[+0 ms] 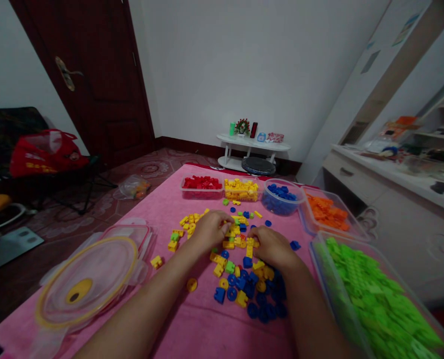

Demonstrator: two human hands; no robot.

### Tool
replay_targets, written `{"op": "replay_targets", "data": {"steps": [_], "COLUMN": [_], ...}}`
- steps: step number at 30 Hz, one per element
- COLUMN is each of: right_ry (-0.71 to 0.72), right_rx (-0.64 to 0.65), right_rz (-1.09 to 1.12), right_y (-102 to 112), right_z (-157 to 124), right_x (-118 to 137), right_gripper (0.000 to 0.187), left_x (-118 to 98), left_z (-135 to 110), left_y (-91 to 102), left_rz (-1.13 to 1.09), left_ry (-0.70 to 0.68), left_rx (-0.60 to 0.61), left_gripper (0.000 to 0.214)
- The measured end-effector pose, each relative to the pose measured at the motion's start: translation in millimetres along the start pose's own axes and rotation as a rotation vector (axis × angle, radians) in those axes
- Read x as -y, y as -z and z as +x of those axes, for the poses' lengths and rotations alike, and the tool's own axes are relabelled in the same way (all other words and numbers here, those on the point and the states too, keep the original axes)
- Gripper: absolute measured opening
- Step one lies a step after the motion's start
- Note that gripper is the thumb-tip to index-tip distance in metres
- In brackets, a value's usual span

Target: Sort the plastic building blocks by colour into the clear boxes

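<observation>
Loose toy building bricks lie in a heap on the pink cloth, mostly yellow and blue with some green. My left hand (211, 230) is over the far left part of the heap, fingers curled in beside the yellow bricks (228, 244). Whatever its fingertips hold is hidden. To the right, my right hand (272, 245) is closed, thumb and fingers at a yellow brick piece (249, 248). Blue bricks and wheels (249, 286) lie below that hand, partly behind the wrist. A yellow wheel (192, 284) sits apart near my left forearm.
Along the far edge stand tubs of red bricks (202, 183), yellow bricks (241, 189) and blue bricks (281, 193). Orange bricks (326, 212) and green bricks (378, 294) fill boxes at right. Stacked clear lids (105, 279) lie at left. The pink cloth (162, 189) covers the table.
</observation>
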State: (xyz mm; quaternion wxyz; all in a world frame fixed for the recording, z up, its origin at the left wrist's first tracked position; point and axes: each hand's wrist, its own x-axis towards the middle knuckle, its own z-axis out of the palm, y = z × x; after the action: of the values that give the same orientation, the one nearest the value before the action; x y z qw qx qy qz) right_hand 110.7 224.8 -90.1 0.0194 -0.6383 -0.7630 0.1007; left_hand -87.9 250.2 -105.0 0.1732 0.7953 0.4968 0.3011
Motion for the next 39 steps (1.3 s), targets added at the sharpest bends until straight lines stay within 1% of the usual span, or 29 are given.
{"op": "replay_targets", "data": {"steps": [2,3,4,6,8,11,12,14,16,19,21,25,27,29,31,34,37,39], "right_ry": [-0.015,-0.026,-0.036,-0.056,-0.052,0.002,0.026,0.049,0.039,-0.017,-0.051,-0.08,-0.117,-0.165,-0.205,-0.204,-0.181,-0.202], "right_rx": [-0.015,-0.014,-0.007,0.016,-0.005,-0.087,-0.098,-0.077,-0.066,-0.113,-0.108,-0.011,0.019,0.022,0.018,0.034,0.032,0.038], "right_rz": [-0.049,-0.064,-0.068,-0.044,0.023,0.179,0.228,0.301,0.323,0.262,0.191,0.05,-0.008,-0.034,-0.02,0.064,0.106,0.084], "right_y": [-2,-2,-3,-2,-1,2,3,2,1,-1,0,5,9,14,19,25,27,27], "right_z": [0,0,0,1,3,4,5,6,7,8,8,4,1,-2,-4,-6,-8,-9], "right_x": [3,4,4,3,-1,-10,-12,-16,-19,-23,-23,-16,-10,-7,-8,-13,-17,-17], "right_gripper": [0.031,0.03,0.03,0.031,0.032,0.033,0.033,0.034,0.032,0.031,0.03,0.028,0.024,0.019,0.017,0.016,0.023,0.028], "left_x": [-16,-23,-29,-37,-40,-41,-40,-39,-38,-38,-37,-36,-36,-34,-32,-28,-23,-18], "left_z": [-1,-2,-2,-3,-3,-5,-5,-5,-5,-4,-5,-7,-8,-8,-7,-5,-4,-4], "left_y": [-10.7,-15.9,-20.7,-28.1,-32.2,-34.8,-35.5,-37.4,-39.6,-41.8,-42.0,-39.9,-37.3,-33.8,-30.0,-25.8,-24.2,-24.2], "left_rz": [0.053,0.086,0.122,0.193,0.249,0.301,0.314,0.339,0.371,0.396,0.382,0.313,0.275,0.228,0.154,0.002,-0.101,-0.123], "left_ry": [-0.156,-0.201,-0.217,-0.18,-0.108,-0.023,-0.002,0.032,0.063,0.07,0.049,0.049,0.044,0.032,0.039,0.079,0.087,0.083], "left_rx": [0.053,0.082,0.105,0.135,0.138,0.116,0.107,0.098,0.095,0.089,0.082,0.06,0.014,-0.047,-0.097,-0.155,-0.195,-0.206], "left_gripper": [0.024,0.024,0.024,0.024,0.025,0.027,0.028,0.029,0.027,0.025,0.024,0.022,0.021,0.02,0.02,0.021,0.021,0.021]}}
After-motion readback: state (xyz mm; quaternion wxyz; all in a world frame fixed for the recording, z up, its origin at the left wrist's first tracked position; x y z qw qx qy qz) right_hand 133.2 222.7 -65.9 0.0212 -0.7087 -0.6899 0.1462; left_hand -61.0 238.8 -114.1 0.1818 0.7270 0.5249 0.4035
